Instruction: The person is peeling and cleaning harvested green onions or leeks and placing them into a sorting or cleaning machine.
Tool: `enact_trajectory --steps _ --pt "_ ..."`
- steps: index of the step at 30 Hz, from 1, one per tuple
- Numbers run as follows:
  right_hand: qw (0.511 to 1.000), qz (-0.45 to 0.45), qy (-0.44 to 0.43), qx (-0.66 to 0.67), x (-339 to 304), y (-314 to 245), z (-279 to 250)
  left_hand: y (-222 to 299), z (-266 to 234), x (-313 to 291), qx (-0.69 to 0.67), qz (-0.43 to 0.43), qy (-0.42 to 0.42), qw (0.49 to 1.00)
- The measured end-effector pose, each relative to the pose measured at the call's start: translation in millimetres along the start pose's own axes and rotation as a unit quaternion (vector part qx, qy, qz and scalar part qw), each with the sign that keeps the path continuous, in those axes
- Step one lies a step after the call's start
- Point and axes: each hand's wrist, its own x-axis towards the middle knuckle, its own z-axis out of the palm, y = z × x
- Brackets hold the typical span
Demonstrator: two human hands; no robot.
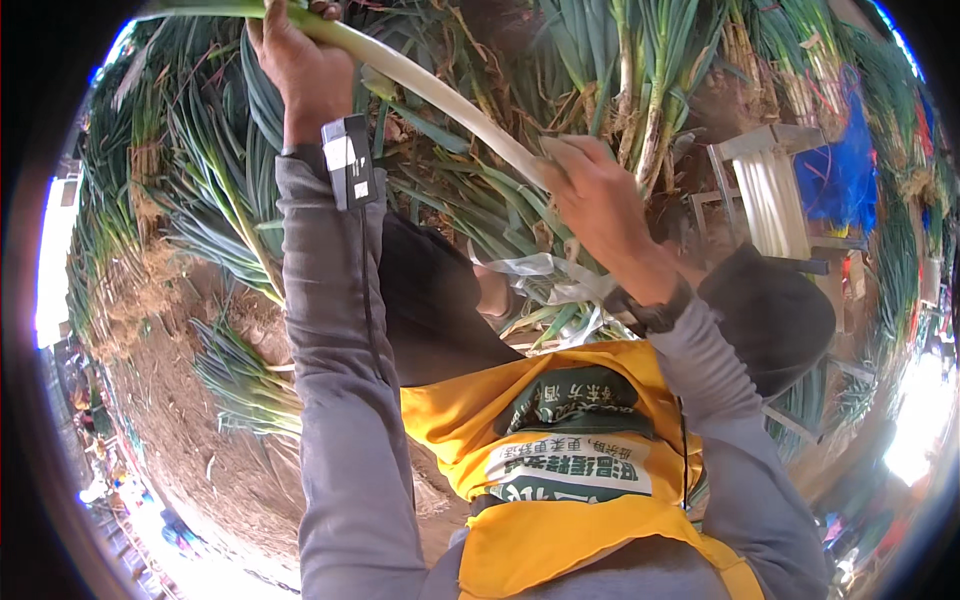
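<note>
A long green onion stretches slantwise from the upper left toward the middle, its green part at the top and its white stem lower down. My left hand is closed round the green part near the upper edge. My right hand is closed at the lower white end, its fingers slightly blurred, and a flat brownish edge shows at the fingertips that I cannot make out. Below the stem, loose green onions lie between my legs, with thin clear plastic beside my right wrist.
Bundles of green onions stand along the far side, and more line the left. A small bunch lies on the bare soil. To the right are a metal frame with a whitish bundle and a blue bag.
</note>
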Motion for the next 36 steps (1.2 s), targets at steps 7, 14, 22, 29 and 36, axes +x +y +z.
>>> enact_trajectory --steps 7,14,22,29,36 --pt "0.999 -0.001 -0.017 -0.048 11.4 -16.5 20.9 0.5 -16.2 4.0 -0.033 -0.014 0.013 0.999" --pt "0.995 -0.007 -0.054 -0.086 20.9 -5.7 28.2 -0.7 -20.8 7.7 -0.056 -0.035 0.043 0.997" --pt "0.994 0.019 -0.071 -0.076 18.2 -5.3 24.1 -2.2 -12.1 -5.1 -0.005 -0.003 0.051 0.999" --pt "0.996 0.065 -0.054 -0.007 24.8 2.1 18.7 -0.2 -16.7 0.2 -0.082 -0.072 -0.005 0.994" --pt "0.947 0.231 -0.103 0.200 21.0 -2.8 6.6 -2.1 -23.3 8.5 -0.092 -0.121 -0.027 0.988"
